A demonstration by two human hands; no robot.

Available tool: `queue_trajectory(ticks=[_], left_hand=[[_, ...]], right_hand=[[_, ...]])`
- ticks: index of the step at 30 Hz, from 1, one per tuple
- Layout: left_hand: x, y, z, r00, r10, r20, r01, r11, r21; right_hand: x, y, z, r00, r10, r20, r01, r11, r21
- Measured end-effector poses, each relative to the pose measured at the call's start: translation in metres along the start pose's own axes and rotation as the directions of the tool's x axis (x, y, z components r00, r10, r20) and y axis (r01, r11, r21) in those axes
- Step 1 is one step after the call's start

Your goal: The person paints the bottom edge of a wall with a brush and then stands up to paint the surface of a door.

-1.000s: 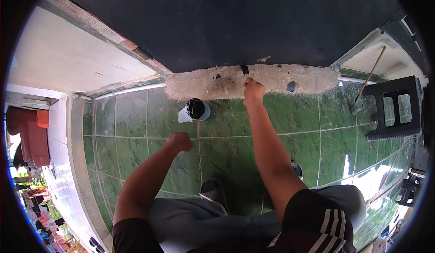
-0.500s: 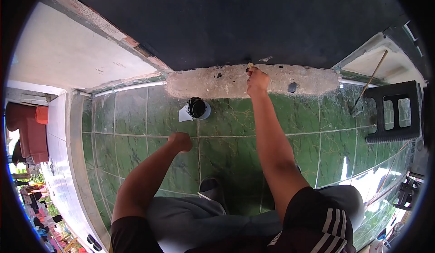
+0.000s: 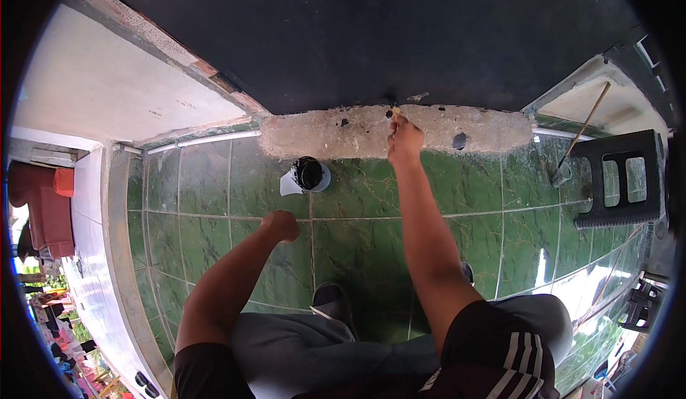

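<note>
My right hand (image 3: 405, 139) is closed round a small brush (image 3: 395, 112), whose tip meets the lower edge of the black wall (image 3: 371, 42) above a rough concrete strip (image 3: 307, 129). My left hand (image 3: 280, 226) is curled into a fist over the green tiles; whether anything is inside it is hidden. Just beyond that fist, a container of black paint (image 3: 308, 173) stands on the floor with a white piece (image 3: 289, 184) beside it.
A black plastic stool (image 3: 623, 177) stands at the right, near a long-handled tool (image 3: 587, 124) leaning on the wall. White pipes (image 3: 204, 140) run along the wall base. A dark red chair (image 3: 44, 210) is at far left. My shoe (image 3: 332, 300) rests on the tiles.
My right hand and the brush have shifted very slightly downward along the wall's edge. My left hand stays nearly in place, still curled.
</note>
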State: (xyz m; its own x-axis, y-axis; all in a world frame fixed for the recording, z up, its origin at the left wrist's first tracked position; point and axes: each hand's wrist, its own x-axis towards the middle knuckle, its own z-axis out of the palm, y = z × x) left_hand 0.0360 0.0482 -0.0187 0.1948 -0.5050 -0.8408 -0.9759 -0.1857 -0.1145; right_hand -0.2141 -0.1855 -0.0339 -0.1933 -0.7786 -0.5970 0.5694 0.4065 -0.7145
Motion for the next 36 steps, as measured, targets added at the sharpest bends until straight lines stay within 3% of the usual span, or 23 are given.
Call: queue_trajectory(ticks=[2,5,8,11,12,15,18,21,23,26,29,30,33,34,36], left_hand=[[0.000,-0.002,-0.002,1.000,-0.016,0.025,0.015,1.000,0.013],[-0.004,0.006,-0.010,0.997,-0.021,0.076,0.016,0.998,0.064],[-0.005,0.007,-0.010,0.998,-0.009,0.064,0.007,0.999,0.036],[-0.002,0.004,-0.003,1.000,0.003,0.003,-0.003,1.000,0.016],[-0.004,0.006,-0.004,1.000,0.004,0.009,-0.004,1.000,0.009],[-0.008,0.007,-0.011,1.000,0.006,0.018,-0.006,1.000,0.017],[-0.006,0.009,-0.005,1.000,0.018,0.018,-0.018,0.999,0.033],[-0.005,0.007,-0.003,1.000,0.005,0.006,-0.006,0.999,0.041],[-0.004,0.007,-0.004,1.000,0.001,0.010,-0.001,0.999,0.046],[-0.006,0.007,-0.006,1.000,0.000,-0.006,0.000,1.000,0.007],[-0.012,0.012,-0.011,1.000,-0.004,0.016,0.004,1.000,0.005],[-0.013,0.012,-0.009,1.000,-0.004,0.006,0.004,1.000,0.008],[-0.012,0.011,-0.006,1.000,0.005,-0.013,-0.004,1.000,0.029],[-0.009,0.008,-0.006,1.000,0.011,-0.007,-0.011,0.999,0.047],[-0.001,0.003,-0.004,1.000,0.011,0.005,-0.011,0.999,0.049]], right_hand=[[0.005,0.022,-0.010,0.995,-0.052,-0.081,0.046,0.997,-0.068],[0.022,0.025,-0.010,0.992,-0.101,-0.081,0.091,0.988,-0.125],[0.008,-0.022,-0.021,0.985,-0.165,-0.053,0.164,0.986,-0.008],[0.001,-0.035,-0.048,0.974,-0.171,-0.149,0.163,0.984,-0.066],[-0.008,-0.037,-0.052,0.953,-0.228,-0.197,0.185,0.959,-0.215],[0.015,-0.015,-0.065,0.919,-0.327,-0.219,0.262,0.924,-0.278],[0.029,-0.036,-0.056,0.957,-0.287,-0.054,0.239,0.877,-0.417],[0.006,-0.069,-0.040,0.946,-0.321,-0.032,0.310,0.932,-0.190],[-0.012,-0.071,-0.049,0.913,-0.396,-0.094,0.353,0.886,-0.301],[-0.014,-0.053,-0.058,0.889,-0.383,-0.251,0.272,0.883,-0.383],[0.027,-0.015,-0.051,0.872,-0.468,-0.141,0.357,0.806,-0.472],[0.040,-0.004,-0.045,0.828,-0.559,-0.046,0.452,0.714,-0.535],[0.021,-0.010,-0.032,0.839,-0.540,0.063,0.477,0.677,-0.560],[0.012,-0.014,-0.038,0.782,-0.621,0.053,0.508,0.586,-0.631],[0.008,-0.018,-0.053,0.757,-0.647,-0.095,0.437,0.608,-0.662]])
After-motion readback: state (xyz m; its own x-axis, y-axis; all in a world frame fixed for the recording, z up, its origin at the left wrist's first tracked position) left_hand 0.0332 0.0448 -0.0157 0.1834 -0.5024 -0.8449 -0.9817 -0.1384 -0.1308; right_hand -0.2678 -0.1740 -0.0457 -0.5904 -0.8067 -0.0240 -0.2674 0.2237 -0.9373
